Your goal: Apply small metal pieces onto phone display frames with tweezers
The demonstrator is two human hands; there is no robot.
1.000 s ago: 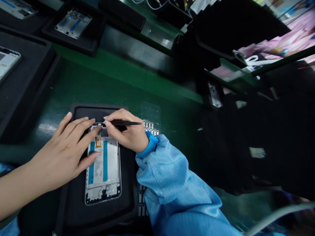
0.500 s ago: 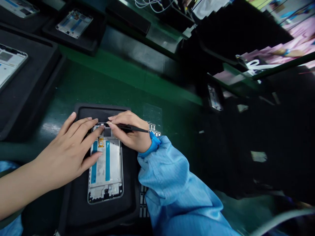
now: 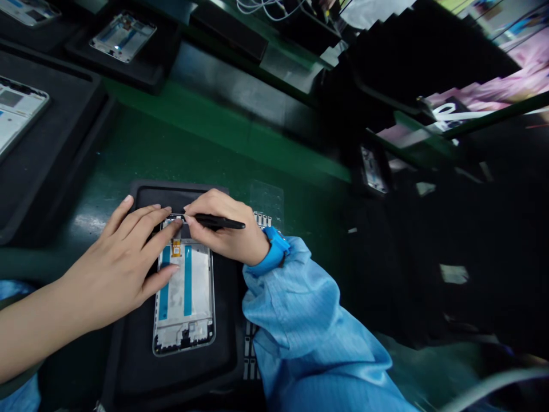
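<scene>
A silver phone frame (image 3: 200, 294) with blue strips and a small orange flex piece (image 3: 176, 248) lies face down in a black tray (image 3: 225, 357). My left hand (image 3: 122, 257) rests over the frame's upper left edge, fingers spread and stretched out, index fingertip touching near the top. Pinched in my right hand (image 3: 234, 232) is a pair of black tweezers (image 3: 221, 222). Their tips are hidden behind the fingers at the frame's top edge. A blue wristband (image 3: 274, 252) circles the right wrist.
A clear sheet (image 3: 268, 197) with small metallic pieces (image 3: 262, 220) lies right of the tray. Other phone frames sit in black trays at upper left, one frame (image 3: 124, 35) farther back. Another phone part (image 3: 372, 169) stands at right. White cables (image 3: 274, 8) hang at the top.
My right hand has shifted slightly left and up along the frame's top, and the tweezers have turned so they look shorter. My left hand and the frame stay put.
</scene>
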